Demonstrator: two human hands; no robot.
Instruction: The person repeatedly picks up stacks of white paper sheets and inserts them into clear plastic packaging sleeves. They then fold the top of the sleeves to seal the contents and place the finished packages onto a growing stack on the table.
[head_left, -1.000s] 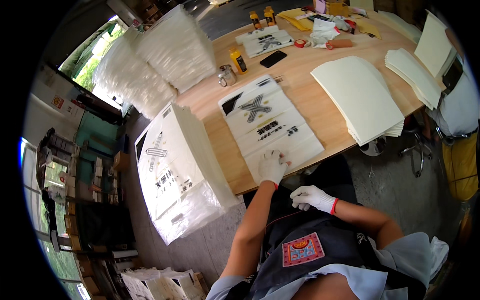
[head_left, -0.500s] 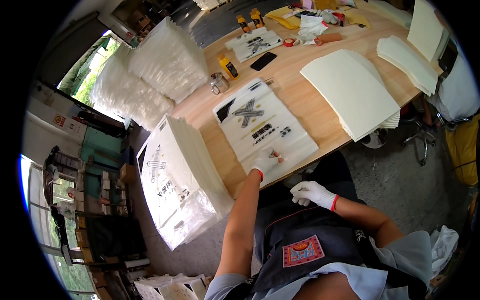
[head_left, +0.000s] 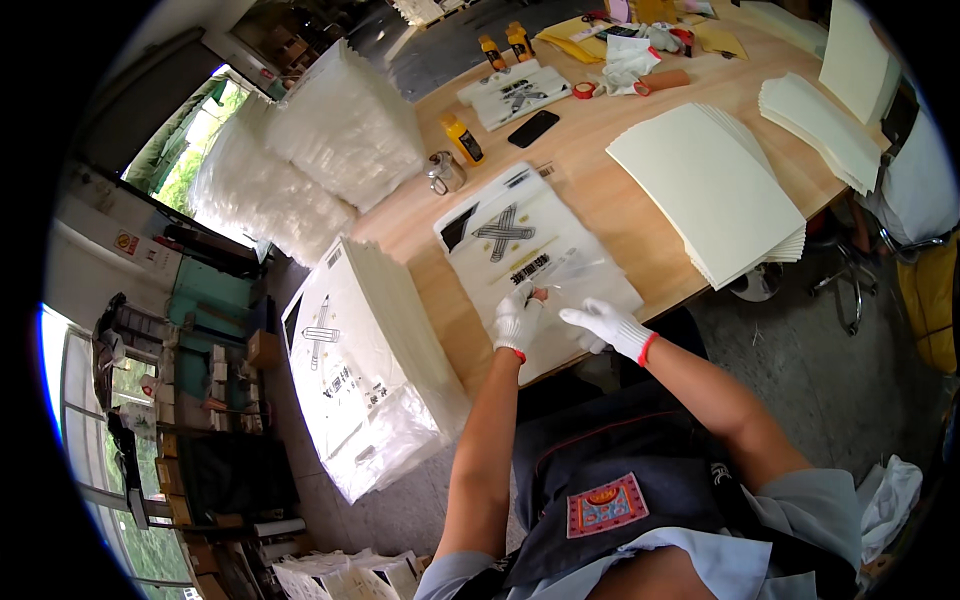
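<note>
A pile of printed clear plastic bags (head_left: 545,235) with a crossed-pencil picture lies on the table in front of me. My left hand (head_left: 518,318), in a white glove with bare fingertips, pinches the near part of the top bag, and its thin film rises there and covers part of the black print. Just right of it, my right hand (head_left: 608,328), also gloved in white, hovers over the pile's near right part. Its thumb and forefinger stretch toward the left hand, the other fingers are bent, and I see nothing between them.
Left of the pile stands a tall stack of filled pencil-print bags (head_left: 365,350); bundled plastic (head_left: 345,130) rises behind it. White sheets (head_left: 705,185) lie to the right. Farther back are a metal mug (head_left: 444,173), an orange bottle (head_left: 462,138), a phone (head_left: 533,129) and red tape (head_left: 584,90).
My left hand has moved slightly farther onto the pile and lifted the top bag's film. My right hand has come up from my lap to beside it.
</note>
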